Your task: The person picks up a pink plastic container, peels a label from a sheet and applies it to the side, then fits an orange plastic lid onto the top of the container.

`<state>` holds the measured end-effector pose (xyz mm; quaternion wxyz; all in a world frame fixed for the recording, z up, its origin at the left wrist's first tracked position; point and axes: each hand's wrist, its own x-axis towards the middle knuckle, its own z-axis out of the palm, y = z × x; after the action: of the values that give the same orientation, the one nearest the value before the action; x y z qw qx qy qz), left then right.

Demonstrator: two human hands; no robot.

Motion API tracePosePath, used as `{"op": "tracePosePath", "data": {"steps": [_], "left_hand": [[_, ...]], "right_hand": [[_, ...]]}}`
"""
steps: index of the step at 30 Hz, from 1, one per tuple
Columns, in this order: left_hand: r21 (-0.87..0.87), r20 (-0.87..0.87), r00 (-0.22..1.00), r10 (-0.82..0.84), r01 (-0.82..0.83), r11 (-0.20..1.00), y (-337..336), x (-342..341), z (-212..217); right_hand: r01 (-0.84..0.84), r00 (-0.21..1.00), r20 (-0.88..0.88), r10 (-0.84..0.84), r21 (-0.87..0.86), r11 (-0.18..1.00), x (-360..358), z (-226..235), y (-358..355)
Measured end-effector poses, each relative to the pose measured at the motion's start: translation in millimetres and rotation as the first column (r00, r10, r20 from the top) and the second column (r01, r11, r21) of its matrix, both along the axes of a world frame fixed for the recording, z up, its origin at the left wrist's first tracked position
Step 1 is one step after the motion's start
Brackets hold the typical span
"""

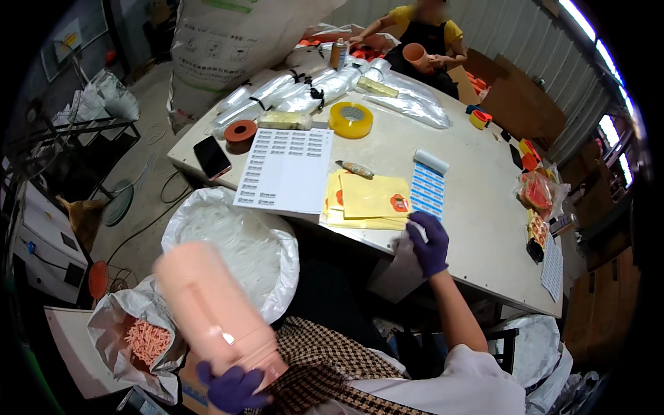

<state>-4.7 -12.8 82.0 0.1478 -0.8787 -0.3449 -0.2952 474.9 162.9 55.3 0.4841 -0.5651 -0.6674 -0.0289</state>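
You have 1 purple-gloved left hand (235, 389) and 1 purple-gloved right hand (429, 245). You can count 2 pink plastic cylinders (207, 304), 1 of them with 1 co-worker (434, 40); 1 black rectangular phone (211, 157); 1 round reddish-brown roll (239, 144); 1 large round yellow tape roll (339, 124); 1 slim patterned tool (355, 169); 1 cylindrical spray can (337, 54); 2 oblong pale-yellow blocks (284, 121); 1 bulky white sack (228, 55).

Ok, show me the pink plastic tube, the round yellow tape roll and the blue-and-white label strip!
Pink plastic tube (213, 308): head view, on its side.
Round yellow tape roll (351, 129): head view, front side.
Blue-and-white label strip (427, 190): head view, printed middle.
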Motion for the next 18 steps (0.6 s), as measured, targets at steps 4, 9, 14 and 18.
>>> {"op": "tracePosePath", "data": {"steps": [4, 9, 14, 18], "left_hand": [[-0.256, -0.012, 0.997, -0.079, 0.073, 0.964, 30, 24, -66], [-0.381, -0.115, 0.993, 0.001, -0.045, 0.923, 17, 22, -91], [-0.175, -0.126, 0.988, -0.092, 0.069, 0.982, 27, 28, -80], [-0.167, -0.068, 0.993, -0.095, 0.083, 0.983, 30, 36, -70]], "right_hand": [[0.112, 0.985, -0.068, -0.157, -0.434, 0.894, 55, -30, 14], [0.115, 0.993, 0.037, -0.111, -0.479, 0.87, 63, -13, -3], [0.077, 0.997, 0.038, -0.068, -0.372, 0.925, 63, -20, 8], [0.136, 0.979, -0.081, -0.186, -0.421, 0.897, 66, -22, 19]]}}
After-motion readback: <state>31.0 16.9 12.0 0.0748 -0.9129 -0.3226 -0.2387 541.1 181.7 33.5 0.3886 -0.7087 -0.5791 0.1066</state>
